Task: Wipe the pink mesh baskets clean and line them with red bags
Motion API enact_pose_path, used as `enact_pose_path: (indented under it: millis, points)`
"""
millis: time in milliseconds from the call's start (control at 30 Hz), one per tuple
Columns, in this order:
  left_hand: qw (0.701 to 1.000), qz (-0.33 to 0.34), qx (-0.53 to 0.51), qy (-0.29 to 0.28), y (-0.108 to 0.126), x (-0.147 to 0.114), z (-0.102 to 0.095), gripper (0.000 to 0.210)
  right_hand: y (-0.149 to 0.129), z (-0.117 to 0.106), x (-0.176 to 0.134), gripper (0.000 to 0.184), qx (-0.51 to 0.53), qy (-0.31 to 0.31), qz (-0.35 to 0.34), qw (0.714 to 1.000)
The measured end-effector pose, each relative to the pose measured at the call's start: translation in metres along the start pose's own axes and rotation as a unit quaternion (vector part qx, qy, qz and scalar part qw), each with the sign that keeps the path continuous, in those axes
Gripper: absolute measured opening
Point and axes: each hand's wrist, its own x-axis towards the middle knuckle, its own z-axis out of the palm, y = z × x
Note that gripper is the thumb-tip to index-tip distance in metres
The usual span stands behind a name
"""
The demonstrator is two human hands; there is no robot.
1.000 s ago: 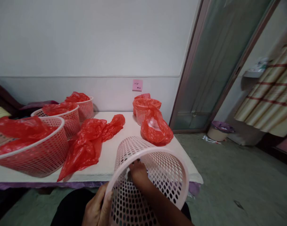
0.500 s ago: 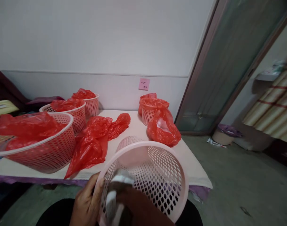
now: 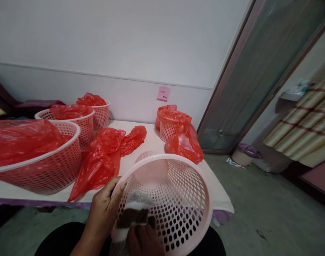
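Note:
A pink plastic mesh basket (image 3: 162, 156) lies tipped on its side at the near table edge, its mouth turned toward me. My left hand (image 3: 105, 204) is closed around the left part of its rim, thumb on the inside. My right hand (image 3: 145, 240) reaches into the mouth, fingers curled against a cloth striped in brown, white and grey (image 3: 135, 215). The cloth lies along the inner left wall. Part of the right hand's grip is hidden from above. Crumpled red plastic bags (image 3: 103, 151) rest on the table just left of the basket.
At left stand several pink baskets (image 3: 78, 137) with red bags inside. A bag-covered small basket (image 3: 167, 132) and another red bag (image 3: 185, 145) sit at the back right. A pink note (image 3: 163, 93) is on the wall. A lined bin (image 3: 242, 156) stands on the floor.
My right hand has drawn back toward me, and the cloth now shows more clearly along the basket's left wall. My left hand still grips the rim. The view has shifted slightly.

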Motion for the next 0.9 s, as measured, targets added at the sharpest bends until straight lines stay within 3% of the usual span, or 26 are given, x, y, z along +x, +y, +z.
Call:
enact_pose_path:
  millis: [67, 200, 300, 367, 500, 633, 767, 900]
  points:
    - [1.000, -0.009, -0.006, 0.013, -0.002, -0.002, 0.001, 0.047, -0.001, 0.004, 0.007, 0.038, 0.022, 0.003, 0.024, 0.999]
    - [0.995, -0.072, -0.060, 0.023, -0.011, -0.020, 0.012, 0.050, -0.004, 0.000, 0.031, 0.045, 0.054, 0.049, 0.137, 0.988]
    - [0.988, -0.130, -0.073, 0.044, -0.024, -0.031, 0.018, 0.054, -0.001, -0.013, 0.044, 0.052, 0.138, 0.003, 0.185, 0.973]
    - [0.989, -0.128, -0.054, 0.055, -0.032, -0.034, 0.018, 0.051, 0.007, -0.024, 0.048, 0.060, 0.190, -0.049, 0.182, 0.963]
    - [0.999, -0.028, -0.020, 0.030, -0.038, -0.033, 0.017, 0.037, 0.034, -0.038, 0.060, 0.058, 0.203, -0.188, 0.159, 0.948]
    - [0.995, 0.037, 0.026, 0.085, -0.032, -0.033, 0.017, 0.035, 0.074, -0.030, 0.084, 0.048, 0.103, -0.304, 0.191, 0.928]
    - [0.980, 0.157, 0.080, 0.091, -0.029, -0.038, 0.014, 0.027, 0.107, -0.011, 0.104, 0.046, 0.064, -0.301, 0.277, 0.910]
    - [0.964, 0.231, 0.107, 0.074, -0.026, -0.042, 0.015, 0.021, 0.108, -0.005, 0.104, 0.043, 0.101, -0.292, 0.277, 0.910]
